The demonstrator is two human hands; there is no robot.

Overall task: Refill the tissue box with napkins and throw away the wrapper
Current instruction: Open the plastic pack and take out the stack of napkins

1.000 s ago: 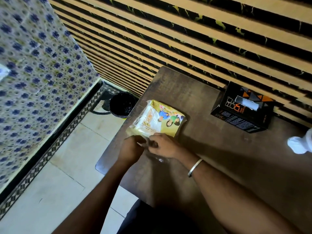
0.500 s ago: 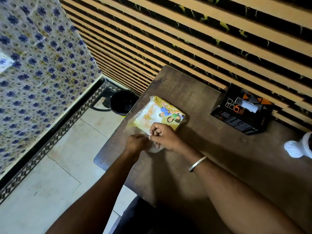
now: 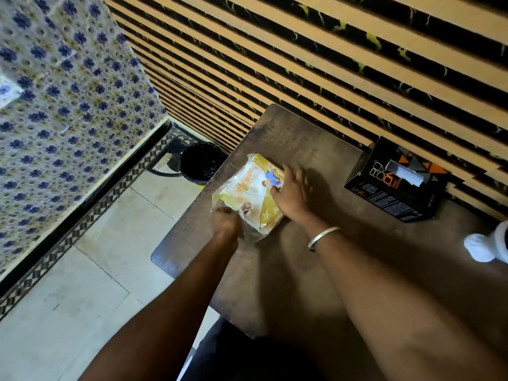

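Note:
A yellow and white napkin pack (image 3: 248, 188) in a clear plastic wrapper lies on the dark wooden table (image 3: 316, 149) near its left edge. My left hand (image 3: 225, 220) pinches the wrapper's near end with closed fingers. My right hand (image 3: 291, 192) rests on the pack's right side, fingers spread over it and slightly blurred. The black tissue box (image 3: 395, 182) with orange triangles stands at the table's far right by the wall. Its top slot shows white.
A black waste bin (image 3: 200, 162) stands on the tiled floor just left of the table, in the corner. A white object (image 3: 486, 246) sits at the table's right edge. A slatted wall runs behind the table; a blue-flowered wall is on the left.
My right hand left the wrapper's near end and moved up onto the pack's right side. The pack has lifted and tilted slightly. My left hand still grips the wrapper end.

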